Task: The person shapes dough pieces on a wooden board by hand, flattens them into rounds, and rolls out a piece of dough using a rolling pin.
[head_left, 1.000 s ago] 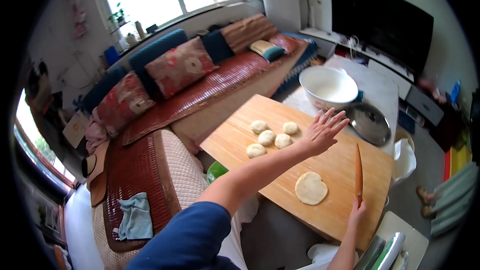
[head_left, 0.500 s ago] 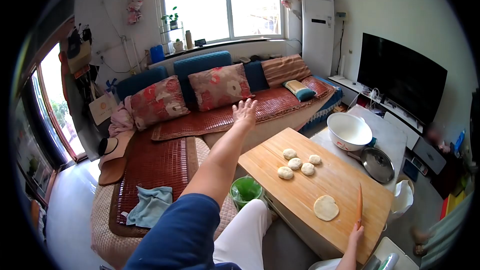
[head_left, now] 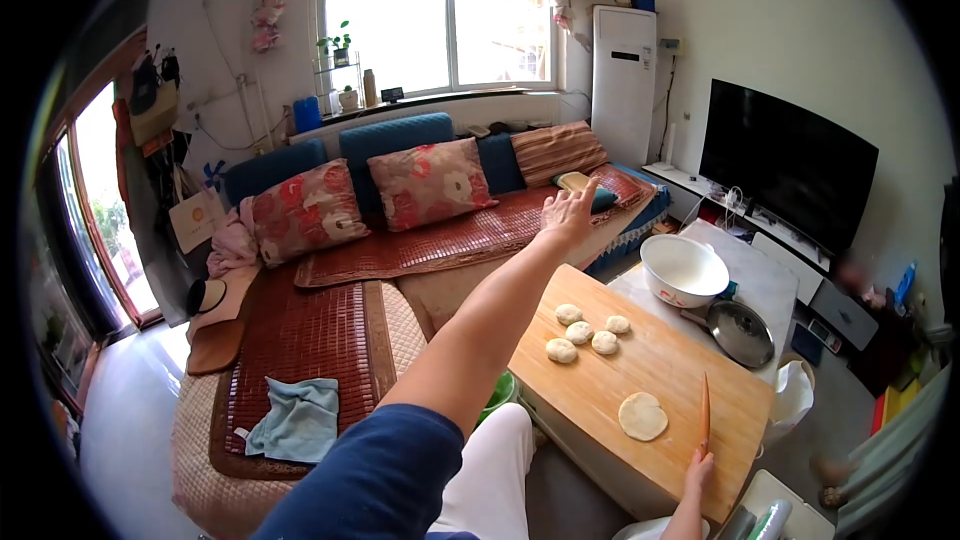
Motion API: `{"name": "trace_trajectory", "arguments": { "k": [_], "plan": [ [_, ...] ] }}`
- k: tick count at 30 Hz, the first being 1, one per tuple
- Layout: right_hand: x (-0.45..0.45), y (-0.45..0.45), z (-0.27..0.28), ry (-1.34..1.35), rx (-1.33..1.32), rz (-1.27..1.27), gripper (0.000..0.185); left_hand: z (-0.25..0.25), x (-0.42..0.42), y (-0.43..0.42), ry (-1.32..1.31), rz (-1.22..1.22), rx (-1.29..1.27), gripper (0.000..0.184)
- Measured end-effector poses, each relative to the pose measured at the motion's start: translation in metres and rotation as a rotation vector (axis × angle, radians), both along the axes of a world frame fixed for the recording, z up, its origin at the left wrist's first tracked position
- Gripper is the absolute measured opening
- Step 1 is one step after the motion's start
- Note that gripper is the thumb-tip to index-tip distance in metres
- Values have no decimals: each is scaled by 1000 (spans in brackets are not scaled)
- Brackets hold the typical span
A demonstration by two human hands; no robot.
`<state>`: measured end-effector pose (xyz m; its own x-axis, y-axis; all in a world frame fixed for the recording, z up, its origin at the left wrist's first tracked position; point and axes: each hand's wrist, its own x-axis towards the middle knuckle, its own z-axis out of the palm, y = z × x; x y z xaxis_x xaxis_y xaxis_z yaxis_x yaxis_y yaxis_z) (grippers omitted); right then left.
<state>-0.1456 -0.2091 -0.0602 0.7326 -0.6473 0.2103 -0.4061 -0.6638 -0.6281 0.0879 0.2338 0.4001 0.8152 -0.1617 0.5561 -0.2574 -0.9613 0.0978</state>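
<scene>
My left hand is stretched out in the air beyond the far left corner of the wooden board, fingers apart and holding nothing. At the board's right side my right hand grips the near end of a wooden rolling pin, which points away from me. A flattened round of dough lies on the board left of the pin. Several small dough balls sit together farther back on the board.
Behind the board, a white basin and a lidded pan stand on a pale table. A sofa with cushions runs along the window. A green bin is beside my knee. Part of a person shows at the right edge.
My left hand swung from over the board to the left, then came partway back right. The view has tilted up. My right hand still holds the rolling pin.
</scene>
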Motion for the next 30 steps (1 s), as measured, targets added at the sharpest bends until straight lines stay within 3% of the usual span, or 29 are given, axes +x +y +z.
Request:
{"name": "trace_trajectory", "arguments": {
  "k": [8, 13, 16, 18, 20, 27, 30],
  "plan": [
    [-4, 8, 9, -23, 73, 15, 35, 14, 4, 4, -5, 82, -5, 86],
    [-7, 9, 19, 25, 90, 11, 35, 38, 0, 19, 95, 133, -85, 101],
    [-5, 8, 12, -2, 34, 19, 37, 33, 25, 37, 116, 280, -493, 103],
    [-3, 4, 6, -9, 38, 19, 37, 27, 46, 66, 243, 198, -1099, 107],
    [-5, 5, 6, -2, 52, 19, 37, 23, 44, 84, 184, 273, -1202, 105],
    [-5, 7, 14, 18, 44, 20, 36, 32, 31, 73, 217, 269, -822, 106],
    [-3, 4, 9, 29, 23, 21, 36, 46, 16, 53, 182, 291, -486, 107]
  ]
}}
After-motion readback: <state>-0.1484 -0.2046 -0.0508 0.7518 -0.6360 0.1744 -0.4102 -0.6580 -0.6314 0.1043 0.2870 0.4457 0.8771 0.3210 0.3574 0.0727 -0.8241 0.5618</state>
